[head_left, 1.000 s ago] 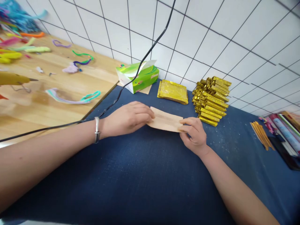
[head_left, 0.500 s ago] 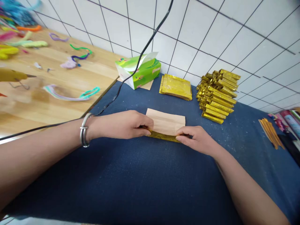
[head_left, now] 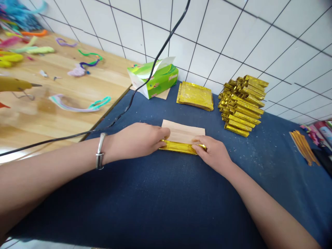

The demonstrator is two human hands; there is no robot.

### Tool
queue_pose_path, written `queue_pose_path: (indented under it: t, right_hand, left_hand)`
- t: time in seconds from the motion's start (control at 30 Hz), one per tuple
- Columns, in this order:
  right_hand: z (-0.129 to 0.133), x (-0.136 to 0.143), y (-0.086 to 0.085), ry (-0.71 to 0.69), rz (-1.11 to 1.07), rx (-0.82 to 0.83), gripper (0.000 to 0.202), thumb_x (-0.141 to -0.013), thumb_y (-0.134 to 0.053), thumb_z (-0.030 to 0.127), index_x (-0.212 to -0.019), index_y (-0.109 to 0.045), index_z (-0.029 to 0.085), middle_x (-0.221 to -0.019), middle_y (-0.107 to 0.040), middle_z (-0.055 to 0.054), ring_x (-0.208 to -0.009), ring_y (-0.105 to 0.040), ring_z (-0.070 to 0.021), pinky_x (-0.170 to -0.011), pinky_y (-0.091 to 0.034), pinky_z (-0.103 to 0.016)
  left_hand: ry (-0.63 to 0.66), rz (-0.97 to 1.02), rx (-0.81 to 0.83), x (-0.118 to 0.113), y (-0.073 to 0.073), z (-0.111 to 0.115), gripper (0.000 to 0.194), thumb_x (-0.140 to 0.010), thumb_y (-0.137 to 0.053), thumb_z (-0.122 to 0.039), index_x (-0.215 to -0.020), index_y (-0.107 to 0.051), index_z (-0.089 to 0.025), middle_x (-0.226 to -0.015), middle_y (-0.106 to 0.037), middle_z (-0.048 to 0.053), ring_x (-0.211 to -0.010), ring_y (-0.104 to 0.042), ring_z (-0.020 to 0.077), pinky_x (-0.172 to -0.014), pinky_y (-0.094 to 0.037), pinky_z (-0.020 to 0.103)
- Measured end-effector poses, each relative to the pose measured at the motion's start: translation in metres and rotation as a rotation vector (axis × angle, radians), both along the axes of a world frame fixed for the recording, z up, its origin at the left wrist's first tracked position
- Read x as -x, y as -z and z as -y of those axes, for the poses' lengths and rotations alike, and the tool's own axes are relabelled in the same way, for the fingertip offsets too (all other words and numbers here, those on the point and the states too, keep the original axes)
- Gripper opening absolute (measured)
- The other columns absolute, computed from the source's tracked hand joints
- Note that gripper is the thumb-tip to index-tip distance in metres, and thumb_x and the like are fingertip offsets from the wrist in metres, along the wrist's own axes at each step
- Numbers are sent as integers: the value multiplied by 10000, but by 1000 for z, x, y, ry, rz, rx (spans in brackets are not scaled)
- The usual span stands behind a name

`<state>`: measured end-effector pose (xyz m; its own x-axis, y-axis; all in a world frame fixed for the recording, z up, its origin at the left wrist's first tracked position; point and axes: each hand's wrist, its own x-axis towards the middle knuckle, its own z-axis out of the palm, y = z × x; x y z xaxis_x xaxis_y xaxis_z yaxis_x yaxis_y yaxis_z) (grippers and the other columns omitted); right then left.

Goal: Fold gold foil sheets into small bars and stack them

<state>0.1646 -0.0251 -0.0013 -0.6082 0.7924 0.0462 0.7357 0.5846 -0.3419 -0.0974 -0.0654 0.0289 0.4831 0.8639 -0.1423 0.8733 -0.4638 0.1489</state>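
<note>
A sheet of gold foil paper (head_left: 181,133) lies on the dark blue cloth, its plain tan side facing up. Its near edge is folded over into a gold strip that runs between my hands. My left hand (head_left: 138,140) pinches the left end of this fold between thumb and fingers, a silver bangle at its wrist. At the right end, my right hand (head_left: 211,149) grips the fold the same way, with a bit of gold showing past the thumb. The fingertips behind the fold are partly hidden.
Behind the sheet lie a stack of flat gold sheets (head_left: 195,97) and a pile of folded gold tubes (head_left: 242,107). A green tissue box (head_left: 160,80) stands by the tiled wall, a black cable (head_left: 141,86) crossing before it. Left, a wooden table (head_left: 114,74) holds a glue gun (head_left: 15,84) and pipe cleaners.
The near edge of the sheet has been turned further over, so a wider gold band shows and less tan. My right hand has shifted slightly left.
</note>
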Motion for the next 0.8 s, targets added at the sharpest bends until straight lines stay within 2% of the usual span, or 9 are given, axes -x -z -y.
queue_pose_path:
  t: [0.07, 0.17, 0.27, 0.33, 0.4, 0.5, 0.8]
  right_hand:
    - [-1, 0, 3, 3, -9, -10, 225, -867, -495, 325, -1044, -606, 242, -1056, -667, -13, -948, -624, -173, -852, -450, -297]
    - [-1, 0, 5, 12, -32, -9, 216, -866, -504, 325, -1037, -609, 246, -1057, -669, -5, -947, -628, -170, -860, -456, -297]
    - [-2, 0, 6, 14, -52, -19, 208, -862, -511, 306, -1034, -612, 247, -1053, -671, 0, -950, -629, -168, -863, -459, -296]
    - [-2, 0, 6, 6, -69, -25, 205, -860, -511, 292, -1029, -615, 244, -1042, -674, -2, -948, -630, -168, -855, -463, -294]
    - [-2, -1, 6, 0, -83, -26, 203, -857, -511, 286, -1024, -618, 240, -1028, -677, -6, -944, -631, -169, -847, -468, -294]
    - [-3, -1, 6, 3, -86, -25, 207, -853, -513, 283, -1025, -618, 235, -1021, -678, -9, -936, -632, -170, -840, -471, -298]
    - [-3, 0, 4, 10, -85, -7, 206, -845, -509, 266, -1019, -616, 243, -1032, -677, -2, -947, -628, -165, -850, -466, -299]
  left_hand:
    - [15, -17, -83, -2, -1, 2, 201, -911, -392, -334, -924, -521, -180, -857, -619, 43, -718, -593, 186, -609, -407, 282]
    - [79, 13, -243, -10, -2, 6, 217, -921, -386, -292, -952, -563, -169, -1028, -613, 79, -952, -574, 226, -815, -431, 350]
    - [224, 67, -307, -22, 3, 17, 304, -953, -326, -272, -1124, -557, -174, -1249, -549, 76, -1190, -468, 218, -1001, -346, 364]
    - [318, 86, -311, -30, 9, 25, 390, -957, -328, -355, -1251, -493, -159, -1366, -465, 78, -1303, -360, 215, -1086, -258, 358]
    - [341, 85, -287, -37, 15, 33, 534, -932, -358, -461, -1352, -394, -134, -1441, -364, 96, -1353, -287, 223, -1122, -199, 354]
    - [336, 71, -235, -42, 22, 39, 643, -905, -362, -537, -1390, -342, -116, -1474, -291, 108, -1381, -227, 220, -1143, -147, 344]
    - [303, 60, -185, -42, 29, 40, 703, -897, -374, -544, -1430, -249, -103, -1495, -210, 124, -1394, -180, 227, -1145, -151, 351]
